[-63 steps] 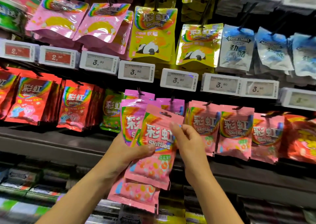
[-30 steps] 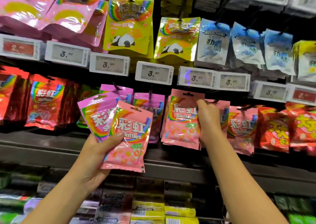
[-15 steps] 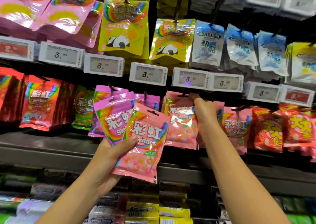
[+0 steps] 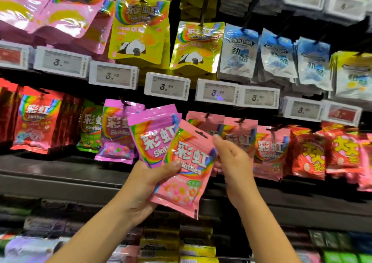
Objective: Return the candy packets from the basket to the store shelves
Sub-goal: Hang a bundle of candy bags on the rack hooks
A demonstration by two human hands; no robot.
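L hand [image 4: 149, 184] grips pink Skittles packet [image 4: 186, 174] plus purple Skittles packet [image 4: 155, 136] | R hand [image 4: 231, 162] released, reaching for pink | risk: purple slips when pink pulled free

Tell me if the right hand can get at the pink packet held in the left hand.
Probably yes. The right hand is open right beside the pink packet, its fingertips at the packet's top right corner, with nothing between them. The left hand grips only the lower left side.

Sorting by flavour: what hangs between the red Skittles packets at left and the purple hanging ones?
In the head view, green Skittles packets hang between the red packets and the purple ones.
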